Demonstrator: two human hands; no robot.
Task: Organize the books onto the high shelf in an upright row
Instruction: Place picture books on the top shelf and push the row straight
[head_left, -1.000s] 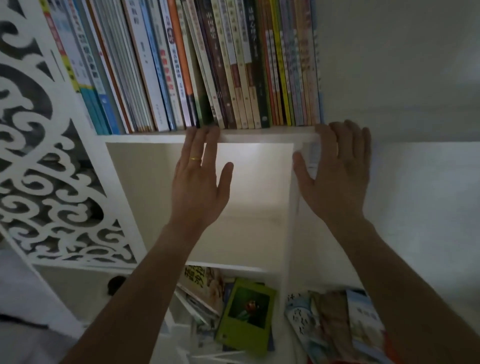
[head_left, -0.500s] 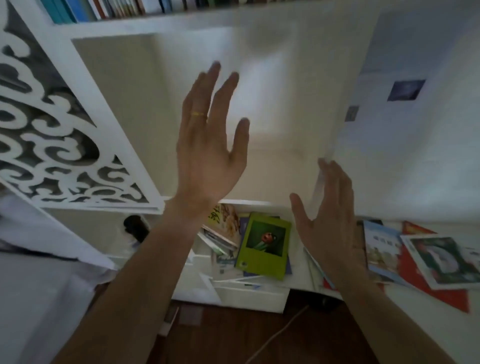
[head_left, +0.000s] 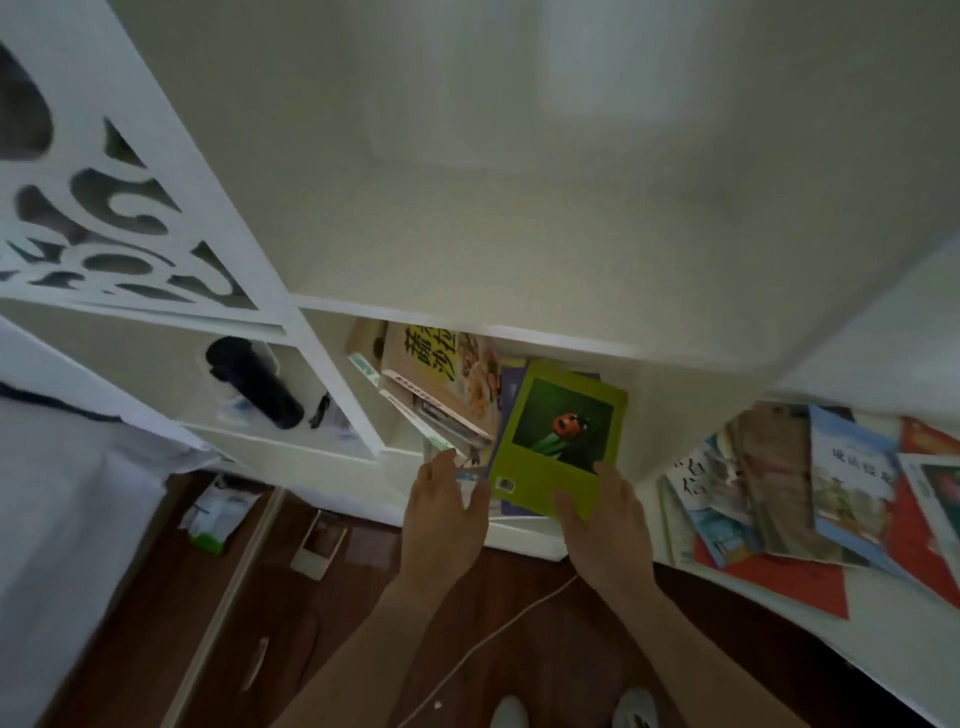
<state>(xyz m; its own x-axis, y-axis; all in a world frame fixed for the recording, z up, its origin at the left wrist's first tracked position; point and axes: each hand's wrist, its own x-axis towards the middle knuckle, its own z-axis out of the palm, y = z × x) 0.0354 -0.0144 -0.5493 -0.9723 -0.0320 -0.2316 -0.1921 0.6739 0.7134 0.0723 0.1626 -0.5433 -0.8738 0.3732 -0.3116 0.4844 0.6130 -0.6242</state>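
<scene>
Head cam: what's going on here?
A person is reaching both hands into a low cubby of a white bookcase. The right hand touches the near edge of a green ladybird book; whether it grips is unclear. The left hand reaches, fingers straight, at the slanted book pile beside it. More books lie loose to the right.

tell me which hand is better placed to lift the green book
Right. The right hand already touches the green book's near edge, thumb at its corner; the left hand sits beside it, at the stacked books.

black cylinder (head_left: 260, 387), white cord (head_left: 498, 631), wooden floor (head_left: 332, 613)
</scene>
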